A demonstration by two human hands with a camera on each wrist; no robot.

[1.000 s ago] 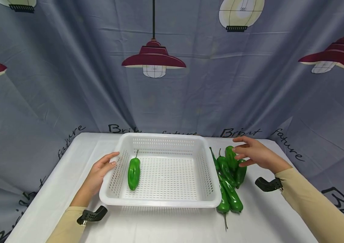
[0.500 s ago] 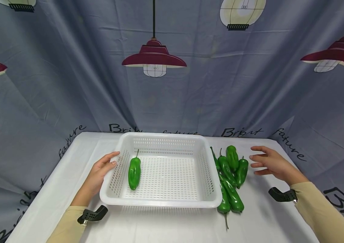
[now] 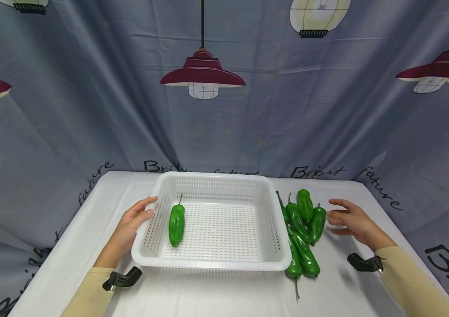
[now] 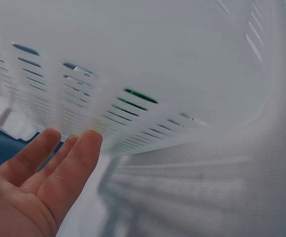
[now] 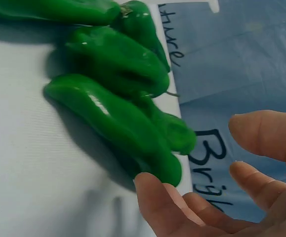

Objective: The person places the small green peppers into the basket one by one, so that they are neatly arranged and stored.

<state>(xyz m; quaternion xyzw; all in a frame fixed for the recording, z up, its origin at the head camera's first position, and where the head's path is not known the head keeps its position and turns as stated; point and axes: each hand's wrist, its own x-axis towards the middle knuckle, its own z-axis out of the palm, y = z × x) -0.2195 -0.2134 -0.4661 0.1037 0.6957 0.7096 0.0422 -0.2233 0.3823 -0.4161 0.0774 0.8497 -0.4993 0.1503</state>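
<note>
White perforated rectangular plastic basket (image 3: 208,265) on white worktop (image 3: 208,295). Left hand (image 3: 131,223), fingers extended, touches basket's left side, probably steadying it. Glossy elongated green pepper (image 3: 176,224) inside basket, left. More green peppers (image 3: 305,255) right of basket, handy for relaxed, empty right hand (image 3: 355,223) beyond.

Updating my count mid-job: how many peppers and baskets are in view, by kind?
Peppers: 7 visible (1 inside, 6 outside)
Basket: 1
Total: 8
</note>
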